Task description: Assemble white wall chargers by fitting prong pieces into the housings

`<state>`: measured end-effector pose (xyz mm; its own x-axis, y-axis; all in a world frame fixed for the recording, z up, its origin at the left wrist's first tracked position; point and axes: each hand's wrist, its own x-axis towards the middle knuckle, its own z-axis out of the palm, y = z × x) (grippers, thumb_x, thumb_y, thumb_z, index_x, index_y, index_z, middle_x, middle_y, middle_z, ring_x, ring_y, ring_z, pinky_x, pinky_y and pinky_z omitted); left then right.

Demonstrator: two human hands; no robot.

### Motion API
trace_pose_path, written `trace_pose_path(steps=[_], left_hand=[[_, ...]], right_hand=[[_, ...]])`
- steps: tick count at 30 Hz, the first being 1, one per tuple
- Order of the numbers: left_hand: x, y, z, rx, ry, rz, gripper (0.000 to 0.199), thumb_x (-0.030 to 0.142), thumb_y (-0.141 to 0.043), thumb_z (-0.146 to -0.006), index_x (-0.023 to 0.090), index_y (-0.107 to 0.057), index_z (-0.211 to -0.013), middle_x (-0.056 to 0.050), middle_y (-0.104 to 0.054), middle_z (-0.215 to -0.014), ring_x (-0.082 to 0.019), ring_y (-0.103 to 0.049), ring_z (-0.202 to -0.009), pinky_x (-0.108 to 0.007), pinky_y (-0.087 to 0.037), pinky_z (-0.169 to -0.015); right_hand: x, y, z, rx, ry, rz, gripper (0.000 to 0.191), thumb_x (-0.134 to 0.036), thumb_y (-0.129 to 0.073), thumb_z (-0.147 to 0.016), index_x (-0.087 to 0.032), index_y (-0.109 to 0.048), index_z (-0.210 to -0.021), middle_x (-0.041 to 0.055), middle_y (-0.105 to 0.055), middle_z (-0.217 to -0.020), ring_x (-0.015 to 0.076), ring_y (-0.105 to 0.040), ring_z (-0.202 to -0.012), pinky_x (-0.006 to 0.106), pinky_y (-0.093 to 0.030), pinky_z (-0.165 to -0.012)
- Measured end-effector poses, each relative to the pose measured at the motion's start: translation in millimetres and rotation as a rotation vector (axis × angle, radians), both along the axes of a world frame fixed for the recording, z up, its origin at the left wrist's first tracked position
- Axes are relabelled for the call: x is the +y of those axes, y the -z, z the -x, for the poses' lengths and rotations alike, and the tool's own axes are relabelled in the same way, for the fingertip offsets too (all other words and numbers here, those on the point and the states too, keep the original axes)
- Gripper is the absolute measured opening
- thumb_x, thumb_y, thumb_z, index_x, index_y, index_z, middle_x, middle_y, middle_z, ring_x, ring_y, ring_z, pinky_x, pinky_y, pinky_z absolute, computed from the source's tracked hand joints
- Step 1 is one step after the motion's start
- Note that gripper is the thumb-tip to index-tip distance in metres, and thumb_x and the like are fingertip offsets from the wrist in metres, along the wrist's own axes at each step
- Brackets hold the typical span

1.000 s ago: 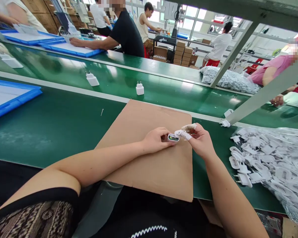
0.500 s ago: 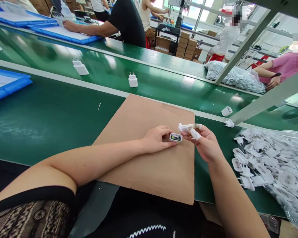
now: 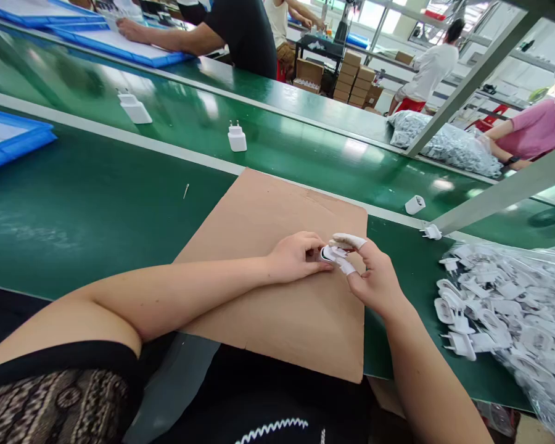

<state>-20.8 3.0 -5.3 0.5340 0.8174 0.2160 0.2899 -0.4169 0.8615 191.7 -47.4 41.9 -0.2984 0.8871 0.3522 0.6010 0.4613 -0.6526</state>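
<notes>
My left hand [image 3: 293,258] rests over a brown cardboard sheet [image 3: 277,314], its fingers closed round a white charger housing [image 3: 324,253] whose open end faces right. My right hand [image 3: 374,271], with white covers on the thumb and a finger, pinches a white plug cap [image 3: 337,253] against that open end. The fingers partly hide both parts, so I cannot tell how far the cap sits in. To the right, a clear plastic bag [image 3: 548,370] spills many similar white plug caps [image 3: 494,296]. One loose plug cap [image 3: 431,232] lies by the metal post.
Beyond a pale rail, a green conveyor belt [image 3: 296,148] carries white chargers [image 3: 237,136] and an open housing [image 3: 415,205]. A slanting metal post [image 3: 494,192] stands at right. A blue tray [image 3: 18,145] is at left. Co-workers sit across the belt.
My right hand has brought the plug cap left onto the housing's open end, where circuit parts showed before. The chargers on the belt have shifted left.
</notes>
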Motion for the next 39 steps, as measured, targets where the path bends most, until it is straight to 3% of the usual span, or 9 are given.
trace_pose_path(steps=[6,10,16,24,32,39], left_hand=[[1.3,2.0,0.7,-0.012,0.016,0.024,0.027,0.045,-0.08,-0.083,0.021,-0.075,-0.095,-0.004,-0.069,-0.097,-0.019,-0.063,-0.088,-0.03,-0.051,-0.074],[1.9,1.9,-0.4,-0.008,0.006,0.025,0.027,0.045,-0.08,-0.083,0.021,-0.074,-0.092,-0.004,-0.07,-0.097,-0.018,-0.063,-0.087,-0.031,-0.052,-0.075],[1.6,0.9,-0.2,-0.014,0.015,0.027,0.025,0.042,-0.081,-0.082,0.02,-0.072,-0.089,-0.004,-0.069,-0.097,-0.018,-0.064,-0.088,-0.031,-0.052,-0.077],[2.6,-1.0,-1.7,-0.013,0.012,0.051,0.025,0.043,-0.08,-0.082,0.019,-0.072,-0.086,-0.003,-0.068,-0.095,-0.017,-0.063,-0.083,-0.029,-0.049,-0.071],[-2.8,-5.5,-0.9,0.005,-0.012,0.116,0.029,0.049,-0.079,-0.08,0.022,-0.078,-0.091,-0.003,-0.07,-0.094,-0.019,-0.065,-0.083,-0.031,-0.051,-0.075],[-1.5,0.5,-2.1,0.021,-0.018,0.159,0.037,0.057,-0.077,-0.078,0.023,-0.078,-0.093,-0.005,-0.072,-0.1,-0.022,-0.067,-0.089,-0.034,-0.053,-0.08]], right_hand=[[7.9,8.2,5.7,-0.051,-0.022,-0.131,0.025,-0.021,-0.065,-0.094,-0.029,-0.074,-0.116,0.0044,-0.079,-0.108,0.0256,-0.072,-0.103,0.039,-0.06,-0.085],[8.4,10.0,9.2,-0.036,0.037,-0.175,0.023,-0.021,-0.065,-0.094,-0.029,-0.075,-0.112,0.0044,-0.079,-0.109,0.0246,-0.074,-0.098,0.038,-0.06,-0.084],[7.5,4.4,10.3,-0.213,0.032,-0.242,0.028,-0.011,-0.061,-0.086,-0.025,-0.075,-0.105,0.0054,-0.08,-0.098,0.027,-0.073,-0.093,0.04,-0.06,-0.077],[11.3,7.1,10.9,-0.146,0.028,-0.125,0.027,-0.013,-0.06,-0.085,-0.028,-0.076,-0.101,0.0006,-0.079,-0.091,0.0244,-0.076,-0.093,0.049,-0.055,-0.109],[13.3,9.7,10.8,-0.096,0.059,0.021,0.026,-0.013,-0.063,-0.079,-0.028,-0.076,-0.096,-0.0021,-0.081,-0.093,0.0207,-0.077,-0.088,0.052,-0.042,-0.122],[7.1,29.9,18.0,0.032,0.186,0.027,0.025,-0.017,-0.066,-0.078,-0.029,-0.077,-0.097,-0.0028,-0.081,-0.097,0.0206,-0.076,-0.087,0.057,-0.029,-0.128]])
